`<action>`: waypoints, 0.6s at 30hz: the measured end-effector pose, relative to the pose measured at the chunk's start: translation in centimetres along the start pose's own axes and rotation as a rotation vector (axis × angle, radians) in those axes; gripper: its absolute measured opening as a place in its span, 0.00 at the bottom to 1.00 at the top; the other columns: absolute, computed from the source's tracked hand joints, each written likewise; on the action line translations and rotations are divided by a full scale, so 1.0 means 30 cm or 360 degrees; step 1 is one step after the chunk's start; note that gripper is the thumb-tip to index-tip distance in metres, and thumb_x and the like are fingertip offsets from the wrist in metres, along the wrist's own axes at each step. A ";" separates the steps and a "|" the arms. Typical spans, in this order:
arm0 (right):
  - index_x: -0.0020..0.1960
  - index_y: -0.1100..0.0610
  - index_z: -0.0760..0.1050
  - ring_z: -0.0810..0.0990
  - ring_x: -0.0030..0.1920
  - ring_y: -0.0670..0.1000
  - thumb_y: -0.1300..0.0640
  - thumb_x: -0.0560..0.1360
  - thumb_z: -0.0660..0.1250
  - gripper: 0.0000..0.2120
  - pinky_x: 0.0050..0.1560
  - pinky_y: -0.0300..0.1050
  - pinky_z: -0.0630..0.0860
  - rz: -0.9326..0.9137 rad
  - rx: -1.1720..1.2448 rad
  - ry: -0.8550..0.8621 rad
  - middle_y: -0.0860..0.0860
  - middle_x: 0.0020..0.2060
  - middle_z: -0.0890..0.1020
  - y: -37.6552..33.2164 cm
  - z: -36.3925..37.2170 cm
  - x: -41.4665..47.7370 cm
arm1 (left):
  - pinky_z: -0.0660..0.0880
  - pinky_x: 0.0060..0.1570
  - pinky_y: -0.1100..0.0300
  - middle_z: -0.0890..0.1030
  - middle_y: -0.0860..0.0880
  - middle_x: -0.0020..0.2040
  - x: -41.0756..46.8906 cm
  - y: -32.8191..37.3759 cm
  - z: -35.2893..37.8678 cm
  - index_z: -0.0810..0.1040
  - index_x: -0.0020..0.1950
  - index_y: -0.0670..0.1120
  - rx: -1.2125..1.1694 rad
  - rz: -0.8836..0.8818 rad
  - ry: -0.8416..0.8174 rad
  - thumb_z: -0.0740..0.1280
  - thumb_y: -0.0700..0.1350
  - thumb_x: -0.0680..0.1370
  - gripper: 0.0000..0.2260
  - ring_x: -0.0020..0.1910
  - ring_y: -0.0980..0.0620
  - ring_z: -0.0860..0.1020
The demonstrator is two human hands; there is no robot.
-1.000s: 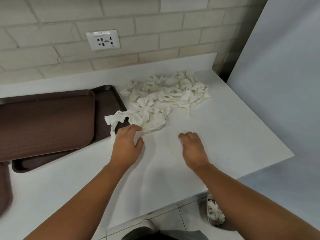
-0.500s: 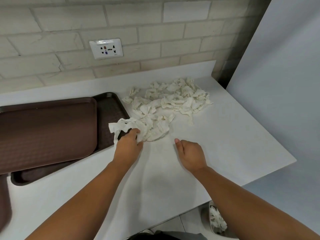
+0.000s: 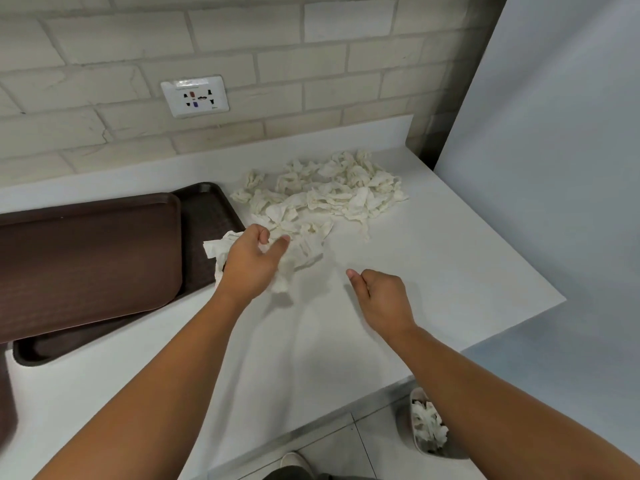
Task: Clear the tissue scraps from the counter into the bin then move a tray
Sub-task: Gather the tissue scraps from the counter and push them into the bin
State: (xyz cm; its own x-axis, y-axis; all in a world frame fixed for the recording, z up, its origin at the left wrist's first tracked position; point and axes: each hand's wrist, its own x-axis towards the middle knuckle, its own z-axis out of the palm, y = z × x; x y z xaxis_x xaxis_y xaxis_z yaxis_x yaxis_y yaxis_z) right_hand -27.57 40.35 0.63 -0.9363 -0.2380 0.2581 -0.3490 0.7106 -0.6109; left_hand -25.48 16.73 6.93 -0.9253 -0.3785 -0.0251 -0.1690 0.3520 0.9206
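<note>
A: Nearest you, at the bottom right of the frame, the bin stands on the tiled floor just below the edge of the white desk. There is white tissue in it, and your right forearm crosses in front of its right side.

B: At the bottom centre, the toe of your shoe shows on that floor too.

A: Further up, right of centre, your right hand is over the bare desk. Its fingers are curled under the palm, the thumb points ahead, and I see nothing in it.

B: Left of centre, your left hand grips a clump of tissue with curled fingers. One end sticks out to the left over a tray corner; the other hangs down right of your palm.

A: Left of that hand, two brown trays lie stacked askew: the top tray covers most of the lower tray, whose right end shows.

B: Beyond your hands, in the upper middle, the tissue scraps lie in a loose pile on the desk, its near end meeting the clump you hold.

A: Farthest off, a socket sits in the brick wall, and a grey panel fills the right side.
</note>
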 end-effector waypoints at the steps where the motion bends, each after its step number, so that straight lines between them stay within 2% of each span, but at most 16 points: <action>1: 0.28 0.51 0.57 0.63 0.24 0.47 0.48 0.81 0.60 0.25 0.30 0.47 0.67 0.0003 0.0016 0.0038 0.45 0.21 0.63 0.004 -0.021 -0.015 | 0.70 0.33 0.53 0.72 0.49 0.37 -0.021 0.019 0.019 0.65 0.42 0.50 0.0095 0.0016 -0.0019 0.70 0.54 0.76 0.16 0.32 0.51 0.71; 3: 0.27 0.51 0.57 0.63 0.23 0.47 0.48 0.81 0.61 0.26 0.29 0.47 0.68 0.0016 0.0052 0.0104 0.44 0.21 0.62 0.021 -0.069 -0.050 | 0.79 0.36 0.53 0.74 0.51 0.45 -0.065 0.051 0.070 0.65 0.47 0.50 0.0096 0.0002 -0.0114 0.73 0.48 0.76 0.15 0.37 0.52 0.77; 5: 0.27 0.51 0.58 0.63 0.23 0.47 0.47 0.81 0.61 0.25 0.28 0.46 0.67 0.0028 0.0061 0.0153 0.44 0.20 0.62 0.044 -0.128 -0.098 | 0.82 0.35 0.50 0.72 0.49 0.53 -0.129 0.084 0.132 0.63 0.52 0.47 -0.0117 -0.0075 -0.0292 0.69 0.38 0.78 0.14 0.37 0.52 0.82; 8: 0.27 0.53 0.60 0.63 0.22 0.46 0.45 0.81 0.60 0.26 0.28 0.45 0.66 0.0103 0.0022 0.0180 0.44 0.20 0.63 0.095 -0.232 -0.182 | 0.82 0.33 0.48 0.75 0.45 0.53 -0.228 0.133 0.230 0.64 0.51 0.45 -0.0219 -0.0068 -0.0493 0.60 0.31 0.80 0.10 0.33 0.45 0.82; 10: 0.27 0.53 0.59 0.62 0.23 0.46 0.45 0.81 0.59 0.27 0.29 0.46 0.65 0.0181 0.0033 0.0193 0.45 0.20 0.63 0.134 -0.313 -0.249 | 0.78 0.32 0.53 0.79 0.45 0.52 -0.295 0.164 0.300 0.68 0.49 0.46 -0.0186 -0.0011 -0.0573 0.56 0.31 0.81 0.10 0.32 0.46 0.78; 12: 0.27 0.53 0.58 0.61 0.23 0.45 0.46 0.82 0.58 0.27 0.29 0.44 0.63 0.0239 0.0043 0.0216 0.46 0.20 0.63 0.172 -0.398 -0.320 | 0.75 0.31 0.59 0.83 0.47 0.49 -0.359 0.195 0.378 0.73 0.52 0.49 -0.0108 0.0037 -0.0605 0.57 0.35 0.82 0.10 0.34 0.50 0.77; 15: 0.27 0.53 0.58 0.63 0.23 0.46 0.46 0.82 0.58 0.26 0.30 0.45 0.61 0.0315 0.0048 0.0262 0.46 0.21 0.64 0.235 -0.519 -0.430 | 0.73 0.33 0.63 0.83 0.51 0.43 -0.464 0.231 0.508 0.77 0.51 0.54 0.0109 0.0178 -0.0601 0.63 0.50 0.82 0.04 0.34 0.56 0.77; 17: 0.27 0.52 0.58 0.66 0.24 0.48 0.46 0.82 0.57 0.26 0.30 0.46 0.63 0.0365 0.0015 0.0292 0.46 0.21 0.65 0.283 -0.586 -0.503 | 0.71 0.35 0.60 0.80 0.52 0.38 -0.542 0.246 0.597 0.76 0.43 0.51 0.0293 0.0299 -0.0583 0.61 0.59 0.81 0.15 0.34 0.54 0.76; 18: 0.28 0.51 0.58 0.67 0.25 0.50 0.46 0.82 0.56 0.25 0.30 0.47 0.65 0.0385 0.0003 0.0310 0.46 0.21 0.65 0.307 -0.614 -0.540 | 0.69 0.35 0.58 0.76 0.52 0.34 -0.589 0.255 0.639 0.72 0.38 0.48 0.0323 0.0342 -0.0579 0.59 0.62 0.81 0.21 0.32 0.53 0.73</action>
State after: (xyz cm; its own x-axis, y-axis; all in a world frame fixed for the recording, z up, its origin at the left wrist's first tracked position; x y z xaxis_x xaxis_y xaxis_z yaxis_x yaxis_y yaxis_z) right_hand -14.92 62.95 4.61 -0.9673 0.0693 0.2438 -0.1175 0.7299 -0.6734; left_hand -16.92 42.52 6.93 -0.9994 0.0332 -0.0108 0.0098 0.5637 0.8259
